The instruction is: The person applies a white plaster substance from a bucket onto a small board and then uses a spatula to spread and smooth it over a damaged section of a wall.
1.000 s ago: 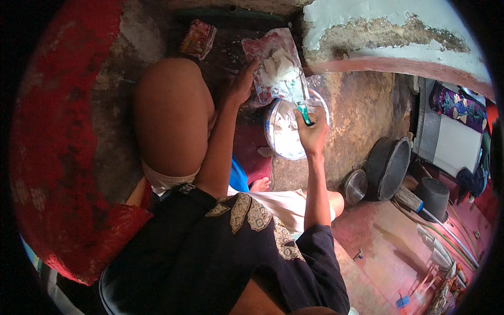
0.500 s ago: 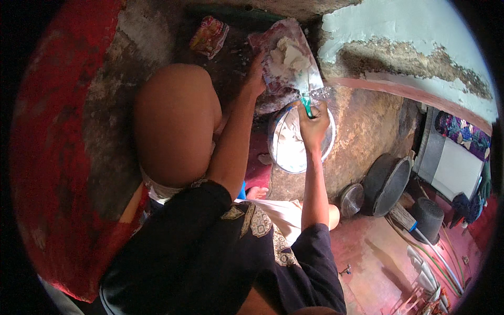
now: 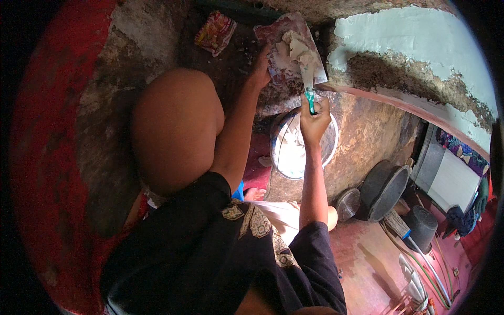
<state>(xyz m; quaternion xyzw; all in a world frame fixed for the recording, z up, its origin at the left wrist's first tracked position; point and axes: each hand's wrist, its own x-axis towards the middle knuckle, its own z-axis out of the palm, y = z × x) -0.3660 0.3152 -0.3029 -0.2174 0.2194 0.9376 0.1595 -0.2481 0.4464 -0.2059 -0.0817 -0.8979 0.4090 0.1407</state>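
My left hand [image 3: 261, 72] grips the left edge of a flat, smeared board [image 3: 280, 75], its fingers partly hidden by it. A lump of off-white putty [image 3: 295, 46] lies on the board. My right hand [image 3: 315, 125] is closed around the green handle of a putty knife [image 3: 310, 97]. The knife's blade points away from me and rests against the putty, its tip coated. Just below my right hand stands a round bucket [image 3: 335, 142] with white paste [image 3: 289, 152] inside. My right hand and wrist hide part of the bucket.
A crumpled, colourful packet [image 3: 216, 33] lies at the far left. On the right is a wall ledge [image 3: 409, 37] partly coated white. Dark basins [image 3: 385, 190], a metal lid [image 3: 347, 205], a dark bucket [image 3: 421, 228] and a brush [image 3: 396, 224] stand at the lower right. My bent knee [image 3: 176, 126] is at left.
The putty knife has moved up onto the board and its blade now meets the putty lump. The board has shifted slightly away and to the right. Both hands keep their grips.
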